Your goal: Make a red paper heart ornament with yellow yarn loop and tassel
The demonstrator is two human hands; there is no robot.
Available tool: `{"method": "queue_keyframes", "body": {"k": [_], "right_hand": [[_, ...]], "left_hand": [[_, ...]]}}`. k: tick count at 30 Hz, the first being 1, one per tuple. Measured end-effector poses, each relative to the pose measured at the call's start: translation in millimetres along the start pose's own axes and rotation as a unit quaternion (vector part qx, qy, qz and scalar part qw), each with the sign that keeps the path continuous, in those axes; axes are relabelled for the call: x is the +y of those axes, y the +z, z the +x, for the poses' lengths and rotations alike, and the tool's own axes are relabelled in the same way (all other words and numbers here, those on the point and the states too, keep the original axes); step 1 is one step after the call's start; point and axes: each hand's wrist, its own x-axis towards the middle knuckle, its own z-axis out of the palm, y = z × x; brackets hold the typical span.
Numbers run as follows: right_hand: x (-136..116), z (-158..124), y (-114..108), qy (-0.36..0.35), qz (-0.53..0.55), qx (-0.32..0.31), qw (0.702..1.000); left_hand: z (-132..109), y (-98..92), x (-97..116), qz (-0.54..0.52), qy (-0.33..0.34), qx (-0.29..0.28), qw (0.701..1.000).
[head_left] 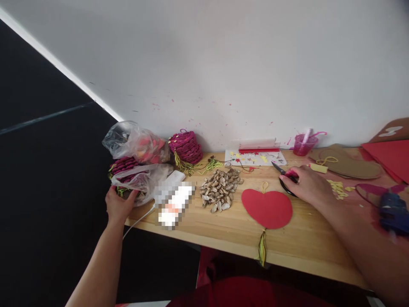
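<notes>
My left hand (119, 204) grips a clear plastic bag (145, 181) at the table's left end, thumb and fingers on its two sides. What lies inside the bag there is hard to make out. With my right hand (305, 181) I hold black-handled scissors (281, 171), their blades pointing up and left, close above the table. A red heart (267, 209) lies flat just left of that hand, with a yellow loop at its top and a yellow-green tassel (262, 248) hanging past the table's front edge. Between my hands is a pile of small shells (220, 189).
A phone-like blurred bright device (177, 207) and a white power bank (174, 178) lie near the bag. Behind stand a purple woven bundle (185, 147), a sheet of star stickers (255, 157) and a pink cup (303, 145). Brown felt (361, 164) and a blue glue gun (393, 211) lie right.
</notes>
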Motion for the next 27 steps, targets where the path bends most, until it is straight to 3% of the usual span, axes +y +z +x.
{"method": "queue_keyframes", "body": {"k": [4, 8, 12, 16, 18, 20, 24, 27], "right_hand": [[2.2, 0.9, 1.4, -0.008, 0.004, 0.009, 1.0], [0.8, -0.9, 0.8, -0.008, -0.004, 0.015, 1.0], [-4.8, -4.4, -4.0, 0.007, -0.011, 0.001, 1.0], [-9.3, -7.7, -8.3, 0.012, -0.012, -0.006, 1.0], [-10.4, -9.0, -9.1, 0.013, -0.012, -0.008, 1.0], [-11.0, -9.7, -9.1, 0.016, -0.009, -0.007, 1.0], [-11.1, -9.8, -8.2, 0.015, -0.004, 0.001, 1.0], [-10.9, -10.3, -9.1, 0.002, 0.001, 0.001, 1.0]], "left_hand": [[2.5, -9.4, 10.7, -0.018, -0.023, 0.077, 0.997], [-5.5, -25.0, 41.2, -0.059, -0.002, 0.142, 0.988], [-29.1, -47.4, 96.3, -0.147, 0.121, 0.21, 0.959], [-52.7, -55.2, 152.3, -0.14, 0.23, 0.246, 0.931], [-63.5, -48.4, 173.9, -0.159, 0.299, 0.189, 0.922], [-74.9, -35.9, 191.5, -0.19, 0.361, 0.087, 0.909], [-98.1, -5.4, 215.7, -0.204, 0.408, -0.088, 0.885], [-110.9, 12.5, 220.8, -0.218, 0.404, -0.194, 0.867]]}}
